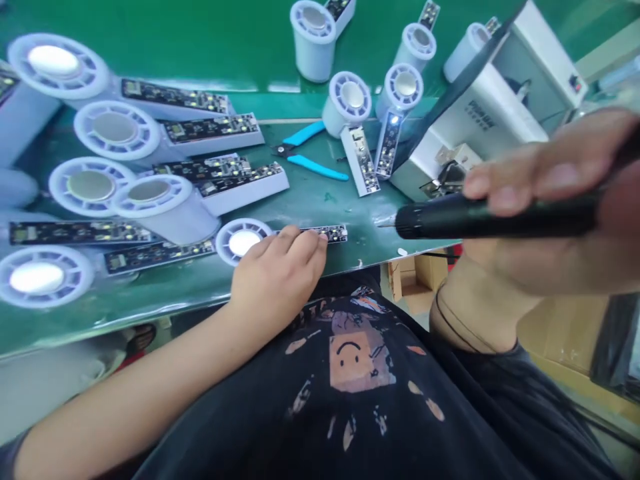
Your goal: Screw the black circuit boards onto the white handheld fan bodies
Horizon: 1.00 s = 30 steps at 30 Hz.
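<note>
Near the table's front edge, my left hand (280,273) is wrapped over the middle of a white lamp-like unit with a round, slotted end (243,241) and a circuit board (336,233) sticking out past the fingers. My right hand (545,193), raised at the right, grips a black electric screwdriver (450,217). The tool's thin tip points left, apart from the unit. Behind lie blue-handled cutters (315,167), open on the green mat. Beside the screwdriver stands a grey-white machine (475,123) with a metal mechanism at its front.
Several similar white units (173,210) with boards crowd the left side; others (350,97) stand at the back centre and right. The green table (200,293) ends just before my body. Below its edge at the right is an open cardboard box (417,277).
</note>
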Each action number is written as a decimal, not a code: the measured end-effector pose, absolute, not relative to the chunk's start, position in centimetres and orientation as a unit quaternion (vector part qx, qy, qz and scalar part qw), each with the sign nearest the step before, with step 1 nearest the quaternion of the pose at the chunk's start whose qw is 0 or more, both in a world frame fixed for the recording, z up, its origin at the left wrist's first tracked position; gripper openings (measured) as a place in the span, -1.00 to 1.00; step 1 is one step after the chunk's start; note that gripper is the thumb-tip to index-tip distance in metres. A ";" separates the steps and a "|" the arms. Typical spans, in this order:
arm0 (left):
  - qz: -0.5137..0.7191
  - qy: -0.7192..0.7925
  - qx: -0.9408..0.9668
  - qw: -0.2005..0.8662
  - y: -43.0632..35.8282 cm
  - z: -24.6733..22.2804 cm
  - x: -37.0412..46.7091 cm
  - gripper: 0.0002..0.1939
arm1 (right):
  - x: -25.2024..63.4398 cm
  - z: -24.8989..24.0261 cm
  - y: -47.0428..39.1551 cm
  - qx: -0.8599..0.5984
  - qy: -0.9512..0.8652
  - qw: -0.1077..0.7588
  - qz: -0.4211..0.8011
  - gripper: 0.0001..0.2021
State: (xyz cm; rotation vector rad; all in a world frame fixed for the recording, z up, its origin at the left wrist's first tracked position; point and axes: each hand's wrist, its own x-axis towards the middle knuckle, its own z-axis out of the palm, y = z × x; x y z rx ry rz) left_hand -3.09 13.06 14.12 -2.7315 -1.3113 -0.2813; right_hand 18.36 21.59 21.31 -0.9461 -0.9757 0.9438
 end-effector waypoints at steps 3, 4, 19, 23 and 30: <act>-0.076 -0.440 -0.895 0.027 13.1 13.8 -3.3 -0.68 | 14.8 19.0 20.4 -0.371 -0.395 0.713 0.445 -0.87; -0.070 -0.445 -0.893 0.016 13.1 13.8 -3.3 -0.67 | 14.1 18.1 20.2 -0.387 -0.438 0.693 0.422 -0.83; -0.077 -0.432 -0.898 0.035 13.0 13.8 -3.2 -0.70 | 13.8 17.6 21.3 -0.337 -0.513 0.694 0.377 -0.85; -0.080 -0.423 -0.901 0.057 13.0 13.9 -3.3 -0.72 | 14.4 18.9 21.1 -0.396 -0.487 0.677 0.385 -0.89; -0.058 -0.436 -0.898 0.029 13.8 14.1 -2.8 -0.60 | 14.8 19.3 20.5 -0.508 -0.588 0.562 0.285 -0.69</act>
